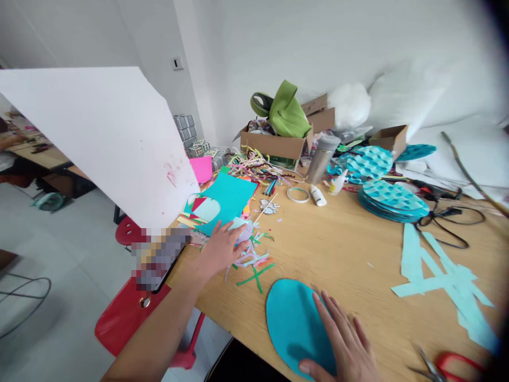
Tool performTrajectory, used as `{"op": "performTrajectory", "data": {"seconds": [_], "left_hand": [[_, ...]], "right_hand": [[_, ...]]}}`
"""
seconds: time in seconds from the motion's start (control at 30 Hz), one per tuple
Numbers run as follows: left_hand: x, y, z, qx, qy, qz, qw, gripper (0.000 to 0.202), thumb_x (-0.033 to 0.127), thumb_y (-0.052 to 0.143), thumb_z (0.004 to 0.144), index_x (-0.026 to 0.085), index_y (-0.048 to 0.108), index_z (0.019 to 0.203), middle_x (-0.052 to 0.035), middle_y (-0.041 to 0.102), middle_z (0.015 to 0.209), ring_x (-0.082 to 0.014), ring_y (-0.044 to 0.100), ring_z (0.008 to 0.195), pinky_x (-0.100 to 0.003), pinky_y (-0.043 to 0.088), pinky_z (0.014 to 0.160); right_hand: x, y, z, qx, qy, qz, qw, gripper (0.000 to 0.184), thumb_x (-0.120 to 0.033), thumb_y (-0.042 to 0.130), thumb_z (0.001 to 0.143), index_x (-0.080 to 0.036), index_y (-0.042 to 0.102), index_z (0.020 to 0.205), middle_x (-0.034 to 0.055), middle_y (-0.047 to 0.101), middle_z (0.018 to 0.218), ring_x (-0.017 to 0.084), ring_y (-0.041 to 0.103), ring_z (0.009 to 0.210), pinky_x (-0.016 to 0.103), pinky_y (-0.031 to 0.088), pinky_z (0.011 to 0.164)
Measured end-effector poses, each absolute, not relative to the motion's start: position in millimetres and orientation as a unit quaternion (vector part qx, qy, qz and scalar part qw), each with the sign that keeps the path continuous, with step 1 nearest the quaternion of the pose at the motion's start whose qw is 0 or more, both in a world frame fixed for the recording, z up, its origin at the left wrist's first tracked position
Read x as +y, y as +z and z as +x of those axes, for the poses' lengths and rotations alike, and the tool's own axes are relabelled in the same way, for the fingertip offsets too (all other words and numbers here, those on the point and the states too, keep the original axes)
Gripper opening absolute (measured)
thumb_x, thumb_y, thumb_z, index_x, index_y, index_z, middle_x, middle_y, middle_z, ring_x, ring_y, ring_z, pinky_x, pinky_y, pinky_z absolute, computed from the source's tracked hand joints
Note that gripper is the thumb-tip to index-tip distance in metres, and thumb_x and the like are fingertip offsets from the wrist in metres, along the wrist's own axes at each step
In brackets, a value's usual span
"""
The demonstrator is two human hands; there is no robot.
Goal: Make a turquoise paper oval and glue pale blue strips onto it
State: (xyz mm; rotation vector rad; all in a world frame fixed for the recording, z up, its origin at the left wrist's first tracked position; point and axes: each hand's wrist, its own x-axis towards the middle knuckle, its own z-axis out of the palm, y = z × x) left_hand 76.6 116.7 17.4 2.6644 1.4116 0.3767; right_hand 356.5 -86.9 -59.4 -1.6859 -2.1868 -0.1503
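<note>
Blue oval lies beneath the spread right hand, the spread left hand touching paper scraps.

Craft workroom: 1 wooden worktable; 1 pair red-handled scissors; 2 small white bottles; coloured paper scraps; stacked patterned ovals.

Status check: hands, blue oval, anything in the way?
Left hand open at the scraps. Right hand spread over the right side of the blue oval. Oval flat on table, near its edge. Scissors right of right hand, off the oval.
</note>
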Motion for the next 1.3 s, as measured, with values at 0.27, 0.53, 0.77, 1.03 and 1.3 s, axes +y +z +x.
{"op": "performTrajectory", "data": {"seconds": [0.27, 0.53, 0.77, 1.03, 1.3], "left_hand": [[108, 20, 87, 0.436, 0.385, 0.677, 0.451, 0.047, 0.051, 0.052, 0.092, 0.018, 0.062, 0.125, -0.0147, 0.061, 0.133, -0.0311, 0.053, 0.127, -0.047, 0.036, 0.111], [81, 31, 117, 0.285, 0.438, 0.295, 0.8, 0.039, 0.043, 0.084, 0.068, 0.013, 0.075, 0.09, -0.0106, 0.075, 0.1, -0.0237, 0.069, 0.1, -0.035, 0.052, 0.094], [57, 38, 143, 0.319, 0.471, 0.396, 0.721, 0.044, 0.046, 0.085, 0.065, 0.016, 0.058, 0.049, 0.0031, 0.056, 0.047, -0.0118, 0.058, 0.051, -0.023, 0.05, 0.056], [67, 40, 171, 0.36, 0.428, 0.618, 0.552, 0.032, 0.047, 0.073, 0.078, 0.021, 0.072, 0.095, -0.0055, 0.074, 0.092, -0.0211, 0.069, 0.081, -0.034, 0.057, 0.074], [18, 27, 167, 0.266, -0.015, 0.922, 0.281, 0.102, 0.041, 0.088, 0.061, 0.037, 0.035, 0.148, -0.0068, 0.036, 0.156, -0.0373, 0.026, 0.144, -0.061, 0.025, 0.116]], "right_hand": [[-89, -34, 361, -0.729, 0.026, -0.627, 0.274, 0.073, -0.049, 0.053, 0.093, -0.027, 0.02, 0.155, 0.013, 0.048, 0.147, 0.031, 0.057, 0.124, 0.044, 0.057, 0.091], [-82, 2, 348, -0.643, 0.086, -0.659, 0.381, 0.044, -0.038, 0.052, 0.095, -0.026, 0.048, 0.138, 0.0089, 0.061, 0.132, 0.025, 0.061, 0.119, 0.032, 0.06, 0.083], [-78, 33, 347, -0.642, 0.069, -0.643, 0.413, 0.034, -0.034, 0.051, 0.096, -0.023, 0.057, 0.127, 0.01, 0.065, 0.122, 0.022, 0.063, 0.113, 0.036, 0.056, 0.091], [-95, 26, 491, -0.483, 0.004, -0.858, 0.175, 0.045, -0.04, 0.05, 0.092, -0.01, 0.061, 0.124, 0.0204, 0.064, 0.123, 0.035, 0.06, 0.113, 0.051, 0.047, 0.097], [-133, -12, 471, -0.545, 0.02, -0.837, 0.039, 0.076, -0.058, 0.061, 0.079, -0.027, 0.043, 0.146, 0.0112, 0.041, 0.152, 0.037, 0.031, 0.142, 0.061, 0.03, 0.11]]}}
